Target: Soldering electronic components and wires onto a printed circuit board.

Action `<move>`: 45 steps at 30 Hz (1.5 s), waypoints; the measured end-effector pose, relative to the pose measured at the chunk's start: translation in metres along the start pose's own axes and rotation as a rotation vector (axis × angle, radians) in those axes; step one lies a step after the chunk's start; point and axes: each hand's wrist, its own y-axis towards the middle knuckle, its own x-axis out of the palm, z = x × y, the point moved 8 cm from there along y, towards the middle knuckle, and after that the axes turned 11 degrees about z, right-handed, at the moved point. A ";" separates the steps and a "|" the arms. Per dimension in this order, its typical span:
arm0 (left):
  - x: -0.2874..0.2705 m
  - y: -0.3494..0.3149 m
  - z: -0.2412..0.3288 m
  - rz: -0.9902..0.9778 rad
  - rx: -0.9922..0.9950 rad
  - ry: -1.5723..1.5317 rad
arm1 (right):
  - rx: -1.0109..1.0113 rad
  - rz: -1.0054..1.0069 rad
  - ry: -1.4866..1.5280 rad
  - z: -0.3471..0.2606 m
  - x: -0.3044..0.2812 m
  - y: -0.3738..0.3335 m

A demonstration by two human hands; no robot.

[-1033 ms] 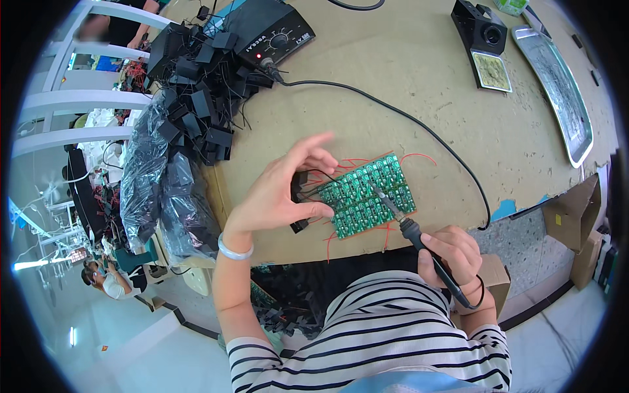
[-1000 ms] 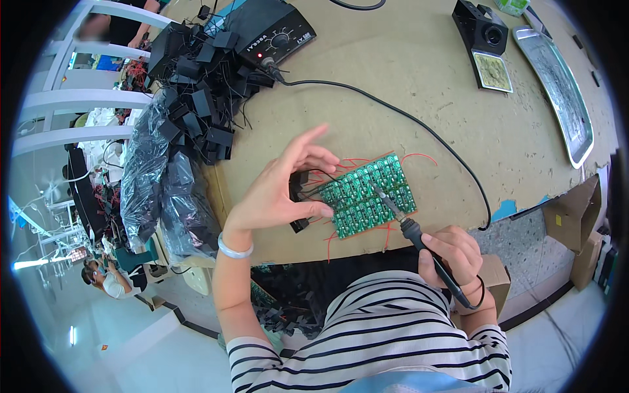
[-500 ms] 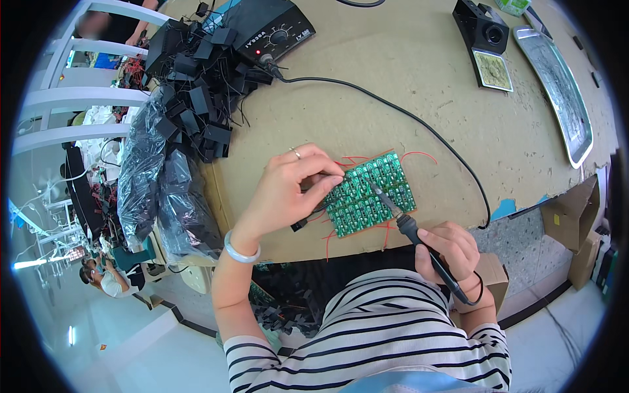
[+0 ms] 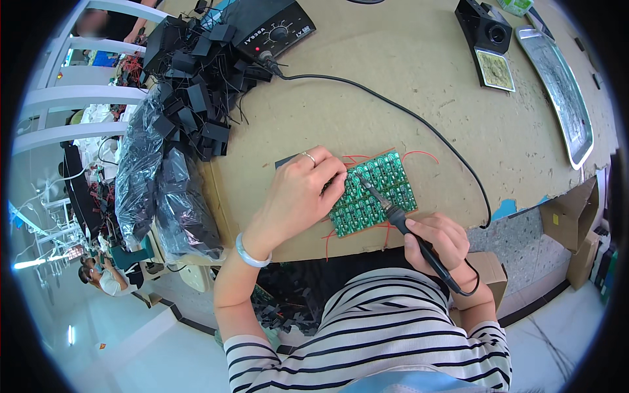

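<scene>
A: Start at the left. What lies beyond the person's left hand (image 4: 298, 200)?

B: Out past its wrist, a heap of small black plastic parts (image 4: 196, 85) and crumpled clear plastic bags (image 4: 154, 190) by the edge of the brown board-topped bench (image 4: 367, 78). The hand itself lies palm down, fingers curled and pressed onto the left part of the green rectangular circuit panel with thin red wires (image 4: 373, 193). Whether it pinches solder wire under the fingertips cannot be told.

A: And the right hand (image 4: 436, 239)?

B: It is closed around the black handle of a pencil-shaped soldering iron (image 4: 406, 226), held like a pen. The tip reaches up and left from the grip and touches the panel close to the left fingertips. The iron's black cable runs away from the grip to a dark control box (image 4: 275, 29).

A: How far along?

B: Soldering looks mid-way: the tip sits near the panel's upper middle. Which joints are finished is too small to tell.

A: Farther right?

B: A black iron stand with a sponge (image 4: 488, 46), then a long metal tray (image 4: 560, 92).
</scene>
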 end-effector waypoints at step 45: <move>0.003 0.005 0.002 -0.042 -0.170 0.047 | -0.024 0.054 -0.061 -0.012 -0.039 -0.004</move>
